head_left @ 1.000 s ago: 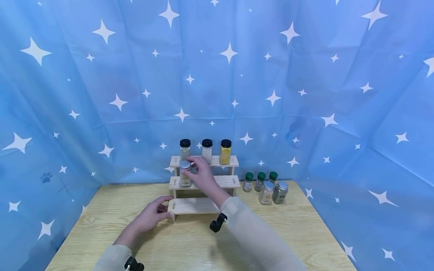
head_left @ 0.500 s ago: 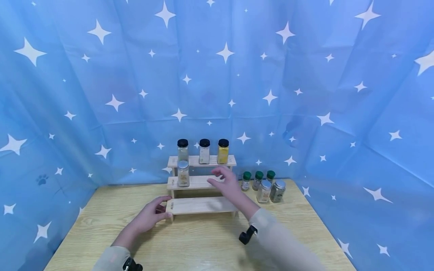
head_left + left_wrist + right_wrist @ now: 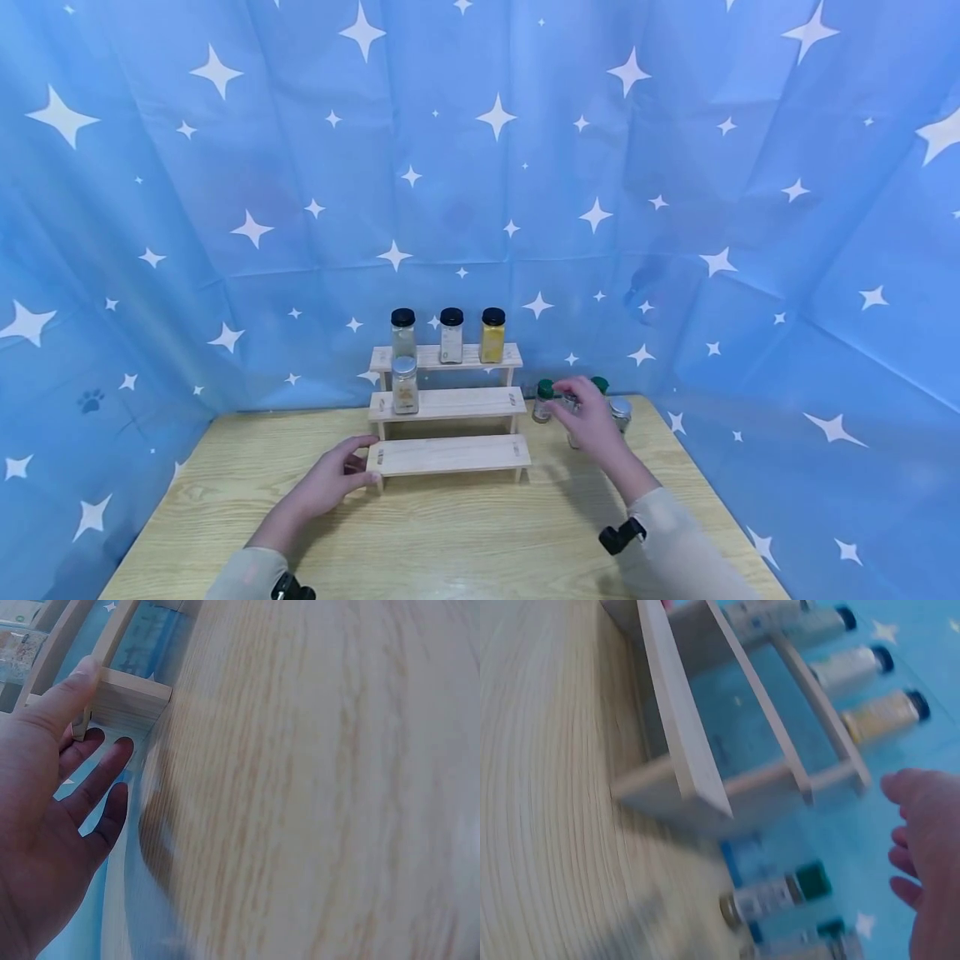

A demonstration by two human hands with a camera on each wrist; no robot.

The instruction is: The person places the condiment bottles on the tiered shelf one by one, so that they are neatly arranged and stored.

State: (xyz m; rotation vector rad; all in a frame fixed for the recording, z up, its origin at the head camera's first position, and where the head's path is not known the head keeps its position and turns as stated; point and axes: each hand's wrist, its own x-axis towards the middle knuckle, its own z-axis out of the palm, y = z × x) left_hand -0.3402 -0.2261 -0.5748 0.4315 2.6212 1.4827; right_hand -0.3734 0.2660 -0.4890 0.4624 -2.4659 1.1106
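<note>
A three-step wooden spice rack [image 3: 450, 454] stands on the table. My left hand [image 3: 330, 479] holds the left end of its lowest step, thumb [image 3: 82, 675] on the board and the other fingers beside it. On the middle step, at the left, is a square glass jar with a silver lid [image 3: 405, 393]. Three black-lidded jars, including one with yellow contents [image 3: 492, 340], line the top step. My right hand [image 3: 596, 425], holding nothing, hovers over the jars right of the rack. It partly hides them; a green-lidded jar [image 3: 543, 404] and a silver-lidded jar [image 3: 620, 410] show around it.
The wood-grain table [image 3: 420, 533] ends at a blue curtain [image 3: 465, 200] with white stars, which also closes off both sides. Green-lidded jars stand close together beside the rack's right end, as the right wrist view shows with one jar [image 3: 776, 898].
My right hand let go of the silver-lidded jar on the middle step and moved right, over the jars on the table. My left hand has stayed at the rack.
</note>
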